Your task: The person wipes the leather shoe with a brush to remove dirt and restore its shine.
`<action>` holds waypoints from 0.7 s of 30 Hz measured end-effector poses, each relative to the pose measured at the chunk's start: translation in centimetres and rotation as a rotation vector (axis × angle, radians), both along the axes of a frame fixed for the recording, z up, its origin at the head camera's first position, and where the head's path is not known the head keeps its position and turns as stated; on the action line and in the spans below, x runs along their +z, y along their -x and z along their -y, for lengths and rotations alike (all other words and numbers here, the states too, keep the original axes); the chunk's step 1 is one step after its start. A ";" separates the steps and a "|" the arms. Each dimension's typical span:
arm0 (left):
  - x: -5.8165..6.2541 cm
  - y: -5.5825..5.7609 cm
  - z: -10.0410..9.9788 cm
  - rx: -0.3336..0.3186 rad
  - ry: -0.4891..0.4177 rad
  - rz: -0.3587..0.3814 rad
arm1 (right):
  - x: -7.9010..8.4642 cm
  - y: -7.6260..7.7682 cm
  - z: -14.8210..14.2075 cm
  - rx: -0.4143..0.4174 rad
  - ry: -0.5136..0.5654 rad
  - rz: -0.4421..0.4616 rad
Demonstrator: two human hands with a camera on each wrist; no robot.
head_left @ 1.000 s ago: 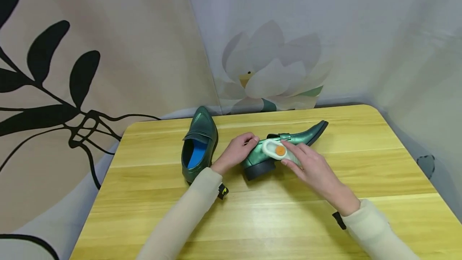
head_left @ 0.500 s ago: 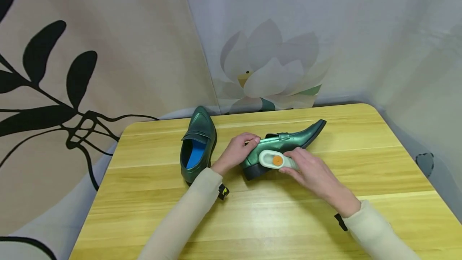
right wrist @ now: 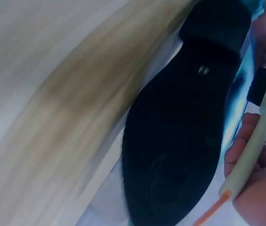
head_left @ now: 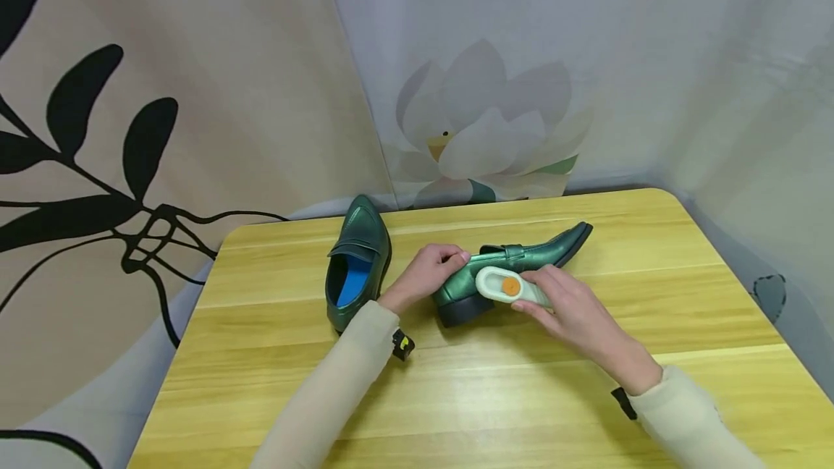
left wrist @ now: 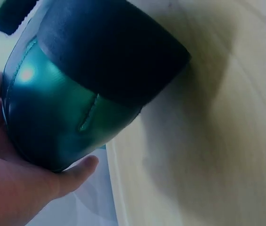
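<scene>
A metallic green loafer point(head_left: 531, 257) is tilted on its side, toe pointing right, its dark sole facing the person. My left hand point(head_left: 428, 271) grips it by the heel collar, thumb on top. My right hand point(head_left: 580, 313) holds a small pale brush point(head_left: 489, 284) with an orange round spot, against the loafer's near side above the heel. In the right wrist view the brush's black head point(right wrist: 259, 87) is beside the green upper, and the black sole point(right wrist: 175, 127) fills the middle. The left wrist view shows the black heel block point(left wrist: 109, 52) close up.
A second green loafer point(head_left: 360, 234) with a blue insole stands upright to the left, toe toward the back edge, close to my left forearm. Both are on a wooden table point(head_left: 469, 396). Patterned curtains point(head_left: 260, 78) hang behind it.
The brush has slid lower along the loafer's side, then slightly right toward the toe. My left hand keeps its grip, and the loafer stays nearly in place.
</scene>
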State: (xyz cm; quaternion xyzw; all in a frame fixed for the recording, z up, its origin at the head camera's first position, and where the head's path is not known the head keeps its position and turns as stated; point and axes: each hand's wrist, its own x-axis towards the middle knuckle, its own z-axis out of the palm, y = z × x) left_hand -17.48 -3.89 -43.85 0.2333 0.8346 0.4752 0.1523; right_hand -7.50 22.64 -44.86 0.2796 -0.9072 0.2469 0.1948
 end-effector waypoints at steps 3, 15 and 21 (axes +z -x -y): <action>0.3 0.3 0.2 -0.014 0.009 0.011 | 0.0 0.2 1.8 0.040 -0.013 -0.005; -0.5 0.4 0.1 0.007 0.020 -0.050 | -0.1 0.4 1.6 -0.192 0.009 -0.047; -0.9 0.2 0.2 0.032 0.008 -0.063 | 0.3 0.6 0.6 -0.279 0.063 -0.037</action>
